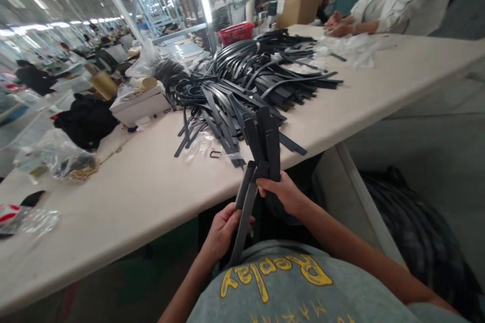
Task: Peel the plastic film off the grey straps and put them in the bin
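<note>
Charcoal strips (273, 146) jutted in a bundle from the clasping right hand (284, 192) by the near edge of the table (151, 197), their long axis pointing away toward the strap heap (223, 103), while the left hand (223, 227), lower and farther from them, gripped another strip (243, 187).

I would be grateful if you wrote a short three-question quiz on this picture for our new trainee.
1. Multiple choice: what are the left hand and the right hand holding? (a) a cardboard box (b) dark straps (c) a plastic bag
2. True or false: the whole strap pile has been packed into the red basket.
3. Fill the gap: the large yellow word on the grey shirt reads ____.

Key: 1. (b). 2. False: the strap pile lies loose on the table. 3. Replay.
</note>
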A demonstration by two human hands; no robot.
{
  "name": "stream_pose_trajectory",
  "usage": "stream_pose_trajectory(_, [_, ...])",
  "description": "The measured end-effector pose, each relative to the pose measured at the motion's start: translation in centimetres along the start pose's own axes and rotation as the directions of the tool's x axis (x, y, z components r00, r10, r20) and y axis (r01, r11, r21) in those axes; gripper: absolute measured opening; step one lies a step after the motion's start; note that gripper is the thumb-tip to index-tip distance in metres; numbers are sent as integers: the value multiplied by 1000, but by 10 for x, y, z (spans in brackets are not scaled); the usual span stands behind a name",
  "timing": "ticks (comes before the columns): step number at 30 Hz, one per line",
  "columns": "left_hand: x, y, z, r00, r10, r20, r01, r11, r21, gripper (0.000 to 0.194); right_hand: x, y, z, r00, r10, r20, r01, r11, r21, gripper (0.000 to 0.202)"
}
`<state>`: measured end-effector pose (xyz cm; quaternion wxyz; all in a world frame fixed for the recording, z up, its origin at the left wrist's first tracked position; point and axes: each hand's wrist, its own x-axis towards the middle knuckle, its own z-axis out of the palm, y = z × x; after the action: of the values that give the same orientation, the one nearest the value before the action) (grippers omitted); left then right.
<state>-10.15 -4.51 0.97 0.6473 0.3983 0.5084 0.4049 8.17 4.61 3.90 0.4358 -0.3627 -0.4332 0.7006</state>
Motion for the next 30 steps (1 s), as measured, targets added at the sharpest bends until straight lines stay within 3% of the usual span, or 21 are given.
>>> stream_pose_trajectory(8, [13,15,14,990,-15,142,9,999,43,61,-1,3,-11,999,-28,-30,25,994,-104,29])
stream_pose_trajectory(14, [19,14,24,989,-63,133,42,987,155,42,3,-4,-24,995,-70,-73,65,996,-64,31])
stream_pose_trajectory(21, [17,12,28,995,-74,70,39,912,408,36,-3,-22,-39,961,-120,-250,63,973,-224,35])
stream_pose_trajectory(30, [15,14,29,996,-28,88,-36,758,652,32,-5,-9,-65,973,-100,-210,23,939,-342,28])
